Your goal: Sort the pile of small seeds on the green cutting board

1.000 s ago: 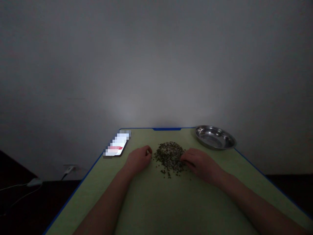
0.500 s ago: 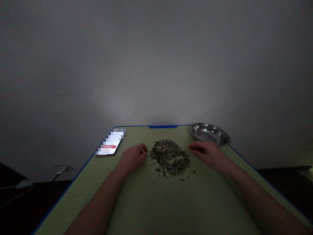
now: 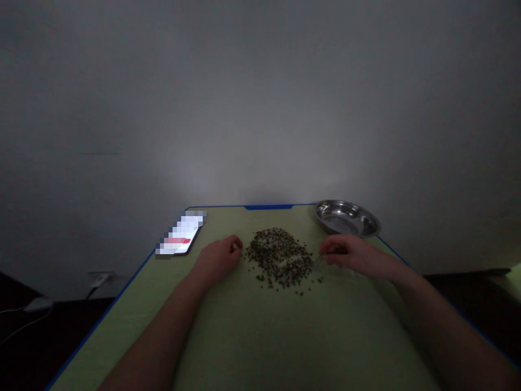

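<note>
A loose pile of small dark and pale beans or seeds is spread on the green tabletop, with stray ones around its edge. At the pile's left edge lies my left hand, fingers curled in toward the thumb and nothing visible in them. My right hand is just right of the pile, its fingers bent in a loose pinch. Around its fingertips and below them shows a faint see-through thing, seemingly in its grip; its kind is too dim to make out.
Behind my right hand, a shiny steel dish stands at the table's far right corner. A phone with a lit screen lies at the far left. The blue-edged table meets a grey wall; a plug and cables are at left.
My right hand has drawn back slightly to the right, away from the pile, and the see-through thing shows more. My left hand stays in place. The whole view has shifted a little.
</note>
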### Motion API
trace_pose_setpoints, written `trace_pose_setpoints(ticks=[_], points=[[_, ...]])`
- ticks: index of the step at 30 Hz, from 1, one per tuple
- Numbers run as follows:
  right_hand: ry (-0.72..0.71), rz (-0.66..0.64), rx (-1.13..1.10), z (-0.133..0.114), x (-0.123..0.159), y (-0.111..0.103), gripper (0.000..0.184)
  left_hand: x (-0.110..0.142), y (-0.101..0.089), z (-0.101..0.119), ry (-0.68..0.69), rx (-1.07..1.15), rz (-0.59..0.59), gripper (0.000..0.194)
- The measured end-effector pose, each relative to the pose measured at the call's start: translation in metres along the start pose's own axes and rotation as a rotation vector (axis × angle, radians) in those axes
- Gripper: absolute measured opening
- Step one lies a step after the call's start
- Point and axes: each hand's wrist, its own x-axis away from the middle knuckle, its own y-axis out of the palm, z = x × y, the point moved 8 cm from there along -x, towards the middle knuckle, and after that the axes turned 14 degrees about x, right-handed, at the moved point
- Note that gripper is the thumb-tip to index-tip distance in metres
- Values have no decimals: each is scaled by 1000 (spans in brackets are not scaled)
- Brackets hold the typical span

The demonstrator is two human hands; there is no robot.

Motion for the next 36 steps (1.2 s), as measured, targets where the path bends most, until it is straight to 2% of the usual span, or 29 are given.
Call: trace_pose_setpoints(ticks=[5, 11, 14, 20, 27, 36], points=[[-5, -55, -35, -1, 5, -1, 4, 1, -2, 2, -5, 6, -4, 29], [32, -278, -202, -5, 18, 9, 8, 0, -1, 1, 7, 18, -9, 29], [51, -355, -188, -3, 20, 16, 9, -1, -1, 1, 12, 15, -11, 29], [49, -282, -18, 6, 16, 12, 7, 1, -2, 2, 6, 11, -5, 30], [88, -283, -53, 12, 17, 9, 4, 2, -2, 4, 10, -1, -7, 29], [145, -195, -33, 25, 13, 6, 9, 0, -1, 2, 12, -4, -9, 30]])
